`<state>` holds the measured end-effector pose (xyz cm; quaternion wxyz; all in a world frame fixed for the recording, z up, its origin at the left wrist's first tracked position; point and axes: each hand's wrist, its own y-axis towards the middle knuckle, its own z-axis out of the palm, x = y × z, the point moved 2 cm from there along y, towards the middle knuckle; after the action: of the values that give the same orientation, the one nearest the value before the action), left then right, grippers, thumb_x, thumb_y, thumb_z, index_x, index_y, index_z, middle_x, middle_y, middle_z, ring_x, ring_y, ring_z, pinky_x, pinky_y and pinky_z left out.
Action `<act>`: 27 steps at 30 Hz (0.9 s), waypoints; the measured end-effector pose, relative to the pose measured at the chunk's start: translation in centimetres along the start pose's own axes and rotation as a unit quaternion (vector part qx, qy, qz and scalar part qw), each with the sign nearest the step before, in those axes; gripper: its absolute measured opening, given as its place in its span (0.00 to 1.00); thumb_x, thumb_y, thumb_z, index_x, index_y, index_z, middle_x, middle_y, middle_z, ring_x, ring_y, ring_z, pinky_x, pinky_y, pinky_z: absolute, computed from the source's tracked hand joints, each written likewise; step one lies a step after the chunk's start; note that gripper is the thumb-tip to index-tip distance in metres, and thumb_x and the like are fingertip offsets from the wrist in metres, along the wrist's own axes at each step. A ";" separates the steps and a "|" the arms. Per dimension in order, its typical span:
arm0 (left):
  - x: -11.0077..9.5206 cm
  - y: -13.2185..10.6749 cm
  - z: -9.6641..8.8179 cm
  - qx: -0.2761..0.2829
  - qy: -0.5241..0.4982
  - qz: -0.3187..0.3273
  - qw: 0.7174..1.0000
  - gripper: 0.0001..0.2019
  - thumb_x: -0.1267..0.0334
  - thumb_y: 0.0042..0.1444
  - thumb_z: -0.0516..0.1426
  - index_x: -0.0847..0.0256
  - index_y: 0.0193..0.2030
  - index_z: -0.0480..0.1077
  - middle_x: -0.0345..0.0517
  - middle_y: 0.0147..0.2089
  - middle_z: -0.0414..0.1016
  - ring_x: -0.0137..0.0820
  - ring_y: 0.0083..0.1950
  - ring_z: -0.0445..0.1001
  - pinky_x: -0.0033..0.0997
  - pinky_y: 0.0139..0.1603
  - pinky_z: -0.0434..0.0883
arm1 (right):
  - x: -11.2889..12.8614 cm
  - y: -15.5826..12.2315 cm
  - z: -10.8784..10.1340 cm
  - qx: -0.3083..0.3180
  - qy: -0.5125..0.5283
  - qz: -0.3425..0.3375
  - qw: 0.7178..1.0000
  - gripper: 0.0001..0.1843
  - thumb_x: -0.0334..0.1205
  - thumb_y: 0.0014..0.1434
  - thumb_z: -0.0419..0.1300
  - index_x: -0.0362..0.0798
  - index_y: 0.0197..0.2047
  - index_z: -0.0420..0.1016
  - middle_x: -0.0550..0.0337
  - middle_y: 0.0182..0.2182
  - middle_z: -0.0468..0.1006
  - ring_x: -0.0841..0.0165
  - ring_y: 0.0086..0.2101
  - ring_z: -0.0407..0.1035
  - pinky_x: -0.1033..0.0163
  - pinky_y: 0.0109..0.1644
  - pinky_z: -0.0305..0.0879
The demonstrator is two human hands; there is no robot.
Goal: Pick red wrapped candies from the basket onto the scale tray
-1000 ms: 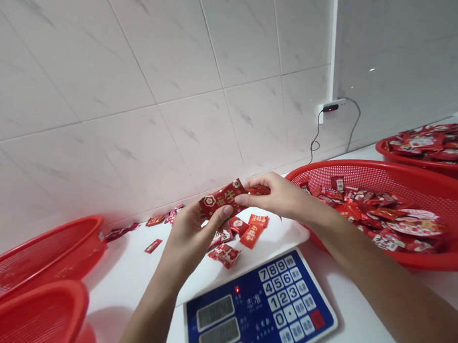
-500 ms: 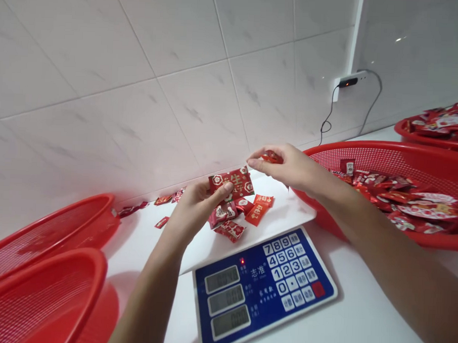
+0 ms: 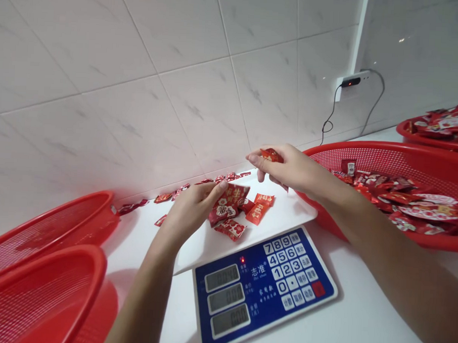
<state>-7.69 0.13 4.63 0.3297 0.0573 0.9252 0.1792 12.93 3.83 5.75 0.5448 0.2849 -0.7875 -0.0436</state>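
Observation:
My left hand (image 3: 191,206) pinches a red snack packet (image 3: 238,193) with gold lettering between thumb and fingers, tilted over the white pan (image 3: 293,210) of a digital scale (image 3: 260,271). Below it on the pan lie several wrapped pieces, among them an orange-red packet (image 3: 257,213) and a red-and-white patterned packet (image 3: 231,229). To the right, above the pan, my right hand (image 3: 290,168) is curled around small red wrapped candies (image 3: 272,155); how many is hidden by the fingers.
A red basket (image 3: 370,147) of wrapped snacks stands at the right, another filled basket (image 3: 401,129) behind it. Two red baskets (image 3: 96,267) are at the left. Loose packets (image 3: 163,197) lie along the tiled wall (image 3: 194,89). A cable (image 3: 333,108) hangs from a power strip.
The packet in my left hand has tipped down toward the pan, its face now angled away. My right hand stays nearly in place, its fingers shifted slightly.

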 end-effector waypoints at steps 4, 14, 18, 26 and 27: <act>-1.3 -0.8 -1.3 -0.088 0.059 0.033 0.994 0.16 0.46 0.56 0.58 0.56 0.40 0.77 0.47 0.37 0.81 0.38 0.39 0.75 0.34 0.38 0.68 | 0.2 -0.3 0.7 0.064 0.064 0.001 0.996 0.25 0.61 0.60 0.57 0.45 0.30 0.68 0.61 0.24 0.72 0.77 0.18 0.55 0.67 0.20 0.50; -5.1 -3.1 -0.9 -0.059 -0.078 0.139 0.985 0.07 0.54 0.54 0.64 0.51 0.36 0.76 0.37 0.34 0.79 0.30 0.37 0.75 0.28 0.40 0.70 | 1.8 -1.8 2.7 0.207 0.218 -0.039 0.953 0.28 0.64 0.60 0.53 0.46 0.28 0.65 0.67 0.20 0.61 0.76 0.21 0.57 0.70 0.23 0.52; -4.8 -2.9 -0.9 -0.054 -0.065 0.135 0.987 0.08 0.53 0.55 0.63 0.53 0.36 0.75 0.38 0.35 0.79 0.33 0.39 0.76 0.32 0.43 0.70 | 2.0 -1.9 2.5 0.216 0.208 -0.036 0.953 0.26 0.62 0.60 0.55 0.45 0.28 0.67 0.67 0.20 0.63 0.76 0.21 0.56 0.69 0.24 0.53; -4.7 -2.9 -0.4 -0.045 -0.047 0.155 0.986 0.07 0.54 0.59 0.60 0.54 0.36 0.73 0.41 0.38 0.78 0.34 0.42 0.76 0.34 0.45 0.69 | 1.7 -1.7 2.4 0.220 0.198 -0.016 0.955 0.26 0.63 0.59 0.57 0.47 0.27 0.65 0.68 0.20 0.62 0.76 0.21 0.56 0.69 0.24 0.52; -4.7 -2.9 -0.3 -0.040 -0.057 0.154 0.986 0.07 0.55 0.59 0.60 0.55 0.37 0.72 0.41 0.39 0.78 0.35 0.43 0.76 0.34 0.45 0.69 | 1.6 -1.7 2.4 0.220 0.200 -0.017 0.955 0.26 0.63 0.59 0.57 0.47 0.28 0.64 0.68 0.20 0.62 0.76 0.21 0.56 0.69 0.24 0.51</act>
<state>-4.22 -3.66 6.52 0.3521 0.1955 0.8772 0.2613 11.04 1.04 5.50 0.6144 0.4138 -0.6474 0.1793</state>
